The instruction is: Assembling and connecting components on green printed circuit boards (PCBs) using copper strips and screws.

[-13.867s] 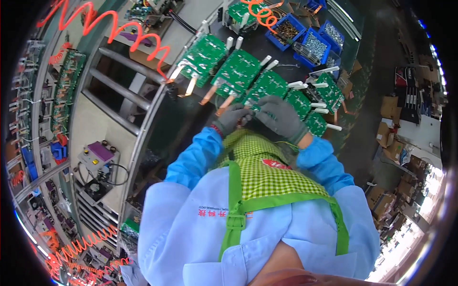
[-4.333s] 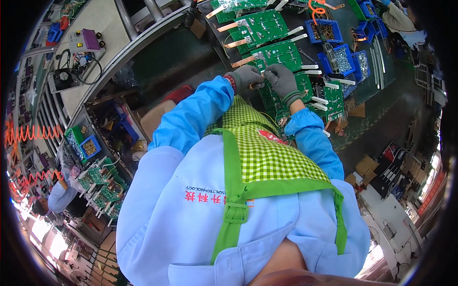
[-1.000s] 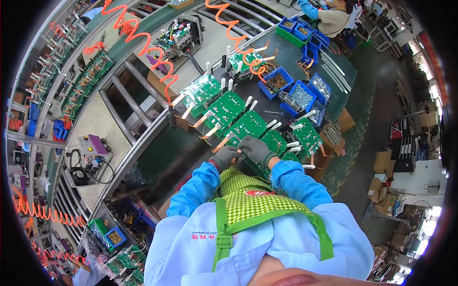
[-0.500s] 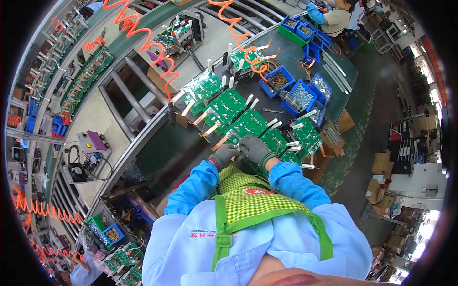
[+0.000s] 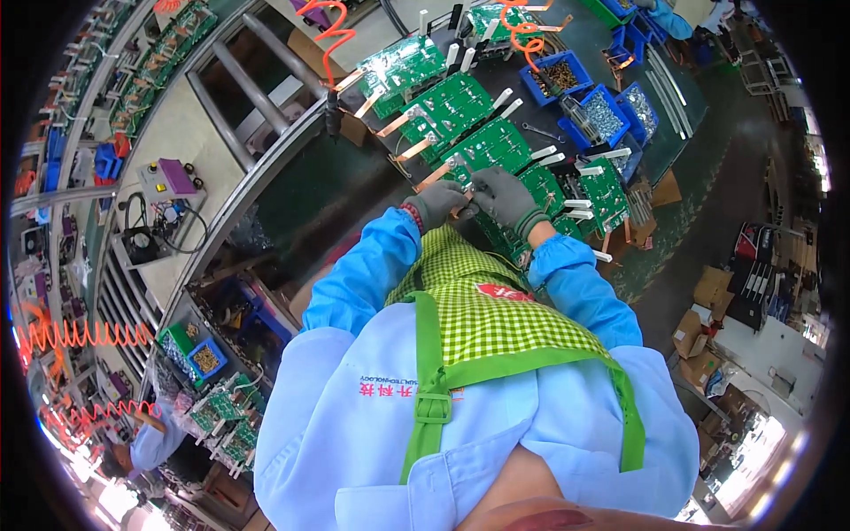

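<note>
My left hand (image 5: 436,204), in a grey glove with bare fingertips, is closed at the near edge of a green circuit board (image 5: 489,148) with copper strips. Close beside it, my right hand (image 5: 505,196), gloved the same way, has its fingers curled together. The fingertips of both hands nearly meet; whatever small thing is between them cannot be made out. A copper strip (image 5: 432,177) sticks out from the board just beyond my left hand. More green boards with white posts stand in a row, one circuit board (image 5: 606,195) lying to the right of my right hand.
Blue bins of small metal parts (image 5: 595,117) stand at the far right, with a wrench (image 5: 543,133) in front of them. A dark power screwdriver (image 5: 333,113) hangs from an orange coiled cord at the left. Metal rollers (image 5: 251,81) and a purple-faced box (image 5: 173,179) lie farther left.
The view has shifted, so the boards and bins sit higher and farther right in the picture. Both hands stay close together at the same board's near edge.
</note>
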`<state>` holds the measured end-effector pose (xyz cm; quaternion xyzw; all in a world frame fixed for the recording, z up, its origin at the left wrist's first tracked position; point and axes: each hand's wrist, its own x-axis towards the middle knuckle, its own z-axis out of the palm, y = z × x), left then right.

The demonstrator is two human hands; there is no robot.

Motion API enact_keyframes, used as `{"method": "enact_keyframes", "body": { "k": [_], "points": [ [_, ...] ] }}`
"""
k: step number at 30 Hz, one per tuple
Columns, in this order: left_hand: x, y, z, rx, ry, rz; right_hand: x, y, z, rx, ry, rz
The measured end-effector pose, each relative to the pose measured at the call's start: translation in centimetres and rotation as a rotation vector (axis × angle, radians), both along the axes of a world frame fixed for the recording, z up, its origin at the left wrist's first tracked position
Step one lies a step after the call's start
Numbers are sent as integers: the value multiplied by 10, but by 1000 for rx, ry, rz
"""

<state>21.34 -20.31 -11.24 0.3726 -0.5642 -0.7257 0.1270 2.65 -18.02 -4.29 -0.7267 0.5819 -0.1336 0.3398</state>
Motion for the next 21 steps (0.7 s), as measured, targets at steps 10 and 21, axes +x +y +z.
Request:
{"method": "enact_keyframes", "body": {
  "k": [10, 21],
  "points": [
    [6, 3, -15, -167, 137, -63, 27, -6, -5, -156, 315, 220],
    [-9, 2, 19, 467, 3, 218, -8, 3, -10, -171, 120, 78]
  ]
}}
